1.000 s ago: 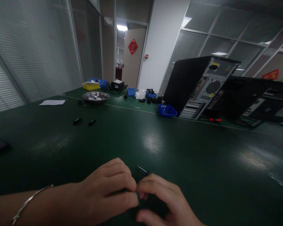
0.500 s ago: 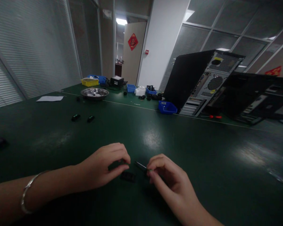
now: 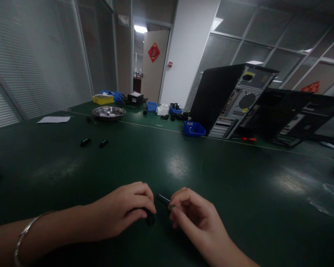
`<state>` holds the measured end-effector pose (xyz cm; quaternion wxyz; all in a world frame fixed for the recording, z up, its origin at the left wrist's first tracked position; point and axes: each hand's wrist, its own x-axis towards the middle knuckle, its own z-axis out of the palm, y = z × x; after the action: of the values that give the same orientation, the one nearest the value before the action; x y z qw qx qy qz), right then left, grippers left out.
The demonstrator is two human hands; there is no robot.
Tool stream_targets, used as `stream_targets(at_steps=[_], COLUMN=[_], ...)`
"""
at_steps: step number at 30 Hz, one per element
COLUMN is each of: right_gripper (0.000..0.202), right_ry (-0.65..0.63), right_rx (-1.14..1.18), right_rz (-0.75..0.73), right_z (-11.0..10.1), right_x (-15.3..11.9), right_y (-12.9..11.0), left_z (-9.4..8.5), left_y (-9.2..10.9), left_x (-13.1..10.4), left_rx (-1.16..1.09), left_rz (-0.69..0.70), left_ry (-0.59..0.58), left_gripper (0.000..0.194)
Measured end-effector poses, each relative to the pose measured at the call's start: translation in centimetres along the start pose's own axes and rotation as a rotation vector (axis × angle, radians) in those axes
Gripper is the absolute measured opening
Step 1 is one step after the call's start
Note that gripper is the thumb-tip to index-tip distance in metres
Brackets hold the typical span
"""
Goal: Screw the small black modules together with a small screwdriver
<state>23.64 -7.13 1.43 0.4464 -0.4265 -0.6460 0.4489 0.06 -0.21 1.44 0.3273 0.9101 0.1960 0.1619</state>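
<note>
My left hand (image 3: 132, 207), with a metal bangle on its wrist, has its thumb and fingers closed on a small black part (image 3: 150, 218) at the table surface. To its right, my right hand (image 3: 195, 218) pinches a tiny greenish piece (image 3: 172, 207) between thumb and forefinger; its exact kind is too small to make out. A thin dark rod with a shiny edge (image 3: 163, 199) points out to the left behind the right fingertips. Its other end is hidden, and I cannot tell whether the hand touches it.
Two small black pieces with green tops (image 3: 85, 142) lie on the green table (image 3: 144, 159). Farther back are a metal bowl (image 3: 108, 118), a blue bin (image 3: 195, 129) and a computer tower (image 3: 211, 96). A clear round object (image 3: 325, 200) sits at right, and paper (image 3: 54, 119) at left.
My left hand has come down and closed on the black part, which lay on the table under its fingertips. The right hand keeps its pinch. The view has shifted slightly.
</note>
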Motion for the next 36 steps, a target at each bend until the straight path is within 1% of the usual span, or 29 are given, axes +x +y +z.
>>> stream_targets(at_steps=[3, 6, 8, 9, 12, 15, 18, 22, 26, 31, 36], right_gripper=[0.010, 0.009, 0.015, 0.018, 0.021, 0.020, 0.021, 0.023, 0.021, 0.014, 0.022], right_ry=[-0.010, -0.016, -0.026, -0.034, -0.063, -0.080, -0.078, -0.104, -0.127, -0.119, -0.117], right_rx=[-0.052, -0.195, -0.273, -0.295, -0.322, -0.335, -0.348, -0.347, -0.282, -0.260, -0.274], right_rz=[-0.051, -0.194, -0.302, -0.342, -0.402, -0.433, -0.450, -0.468, -0.456, -0.438, -0.445], right_z=[0.0, -0.1, 0.0, 0.0, 0.2, 0.4, 0.4, 0.3, 0.3, 0.4, 0.4], right_x=[0.0, 0.0, -0.1, -0.1, -0.3, -0.3, -0.3, -0.2, -0.3, -0.3, -0.2], right_y=[0.0, 0.0, 0.0, 0.0, 0.0, 0.0, -0.1, -0.4, -0.3, -0.2, -0.1], left_z=[0.1, 0.4, 0.7, 0.9, 1.5, 2.0, 2.1, 2.0, 2.1, 2.0, 1.7], left_y=[1.2, 2.4, 3.0, 3.3, 3.6, 3.6, 3.5, 3.4, 3.3, 3.2, 3.6], left_x=[0.1, 0.2, 0.2, 0.2, 0.3, 0.4, 0.5, 0.5, 0.5, 0.2, 0.1], left_rx=[-0.043, -0.094, -0.133, -0.146, -0.161, -0.153, -0.114, -0.109, -0.092, -0.127, -0.161], left_rz=[-0.015, -0.035, -0.069, -0.097, -0.188, -0.239, -0.263, -0.199, -0.169, -0.109, -0.079], left_ry=[0.058, 0.132, 0.133, 0.123, 0.099, 0.108, 0.146, 0.175, 0.198, 0.183, 0.186], left_gripper=[0.031, 0.017, 0.009, 0.008, 0.014, 0.016, 0.012, 0.011, 0.008, 0.006, 0.004])
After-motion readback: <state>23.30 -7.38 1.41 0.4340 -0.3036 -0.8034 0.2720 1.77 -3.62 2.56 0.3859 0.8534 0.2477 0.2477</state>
